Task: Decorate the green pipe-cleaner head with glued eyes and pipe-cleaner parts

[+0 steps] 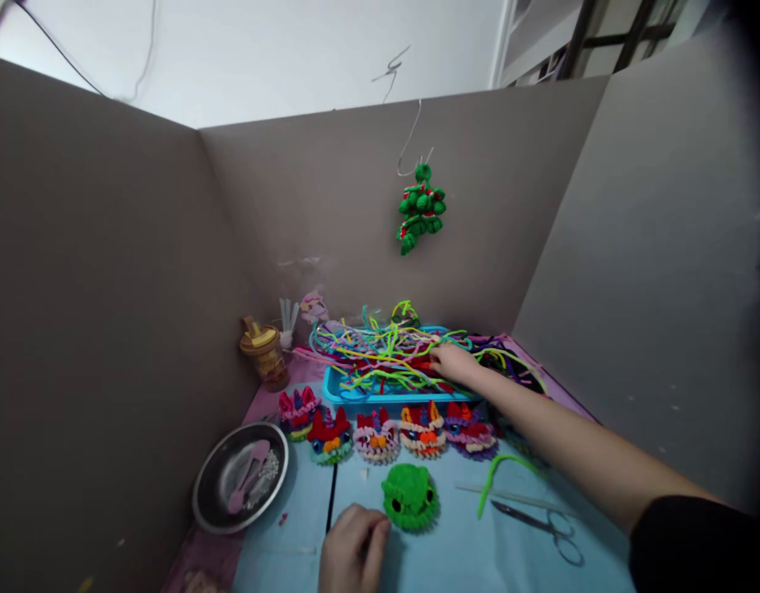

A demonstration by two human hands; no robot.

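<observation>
My right hand [452, 363] reaches into a blue tray [348, 397] heaped with coloured pipe cleaners [385, 346]. Its fingers are bent and pinched at a red pipe cleaner in the heap. Near the front edge, my left hand [353, 548] rests on the light blue table cover with its fingers curled in; what they hold, if anything, is hidden. Just right of its fingertips sits a green fuzzy pipe-cleaner animal head [410, 497] with dark eyes. Farther right lie a bent green pipe cleaner [491, 478] and scissors [543, 525].
Several colourful pipe-cleaner heads [377, 436] stand in a row before the tray. A metal bowl [212, 461] holds a pink spoon [249, 478] and small white bits. A brown cup [265, 356] stands back left. Green-red decoration [421, 206] hangs on a wire by grey panels [330, 198].
</observation>
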